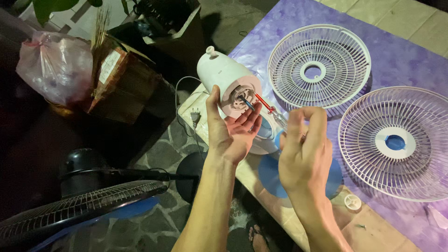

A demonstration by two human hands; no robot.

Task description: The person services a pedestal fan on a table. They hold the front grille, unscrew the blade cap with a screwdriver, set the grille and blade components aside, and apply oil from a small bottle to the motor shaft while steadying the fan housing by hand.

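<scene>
Here left hand (232,132) cups smooth white motor housing (226,80).

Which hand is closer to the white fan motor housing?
The left hand: its palm rests against the white motor housing. The right hand is apart, lower right, gripping a clear-handled screwdriver.

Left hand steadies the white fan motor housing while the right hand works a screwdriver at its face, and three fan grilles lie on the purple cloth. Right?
Not quite: the head view shows two fan grilles on the purple cloth, not three. The left hand steadies the white fan motor housing; the right hand works the screwdriver.
</scene>
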